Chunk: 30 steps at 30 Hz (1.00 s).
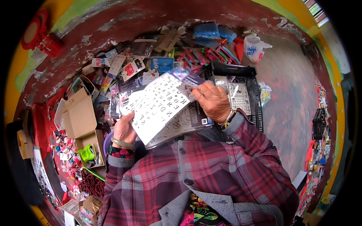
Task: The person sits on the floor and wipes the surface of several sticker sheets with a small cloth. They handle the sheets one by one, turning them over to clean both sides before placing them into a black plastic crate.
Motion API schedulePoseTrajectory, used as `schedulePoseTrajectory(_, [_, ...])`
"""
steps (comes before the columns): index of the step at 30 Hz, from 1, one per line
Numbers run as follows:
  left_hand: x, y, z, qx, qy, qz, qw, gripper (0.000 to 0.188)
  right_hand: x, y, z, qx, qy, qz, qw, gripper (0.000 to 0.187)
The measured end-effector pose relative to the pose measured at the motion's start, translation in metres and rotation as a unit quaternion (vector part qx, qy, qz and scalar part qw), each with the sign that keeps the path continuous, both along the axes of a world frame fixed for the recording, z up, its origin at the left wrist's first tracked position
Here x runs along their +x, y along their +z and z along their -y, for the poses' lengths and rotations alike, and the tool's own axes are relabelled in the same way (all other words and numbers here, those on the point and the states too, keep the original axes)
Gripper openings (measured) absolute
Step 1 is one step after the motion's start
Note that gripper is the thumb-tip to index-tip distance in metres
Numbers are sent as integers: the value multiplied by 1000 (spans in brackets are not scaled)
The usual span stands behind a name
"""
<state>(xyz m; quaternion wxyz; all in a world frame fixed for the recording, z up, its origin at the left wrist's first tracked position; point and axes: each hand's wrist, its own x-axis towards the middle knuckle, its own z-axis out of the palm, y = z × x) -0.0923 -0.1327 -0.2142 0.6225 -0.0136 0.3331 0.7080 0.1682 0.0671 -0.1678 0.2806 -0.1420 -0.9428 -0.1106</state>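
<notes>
A white sheet printed with black letters (158, 107) is tilted in front of my chest. My left hand (124, 130) is closed on its lower left edge, thumb on top. At the sheet's upper right, my right hand (213, 100) pinches a clear plastic packet (185, 89) with a dark top; where it meets the sheet is hard to make out. Below them, over my lap, lies another lettered sheet with a dark border (198, 117), partly covered. My right wrist is beside a black plastic crate (253, 88) with more printed sheets (239, 96) inside.
An opened cardboard box (79, 115) stands left, near a bright green plastic item (87, 153) and dark red beads (91, 184). Packaged goods pile against the wall, with a blue plastic bundle (206, 31) at the back. A white plastic bag (254, 48) sits on the grey floor (284, 98).
</notes>
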Motion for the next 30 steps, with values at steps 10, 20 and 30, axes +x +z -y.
schedulePoseTrajectory(10, [-15, 61, -10, 153, 98, -229, 956, 82, 33, 84, -27, -505, 1, -152, 850, 15])
schedulePoseTrajectory(20, [-13, 63, -78, 320, -41, 3, 946, 86, -6, 18, 0, -869, 92, -60, 483, 21])
schedulePoseTrajectory(30, [-46, 7, -75, 41, 10, -94, 995, 34, -16, -9, 13, -869, 75, -1, 489, 20])
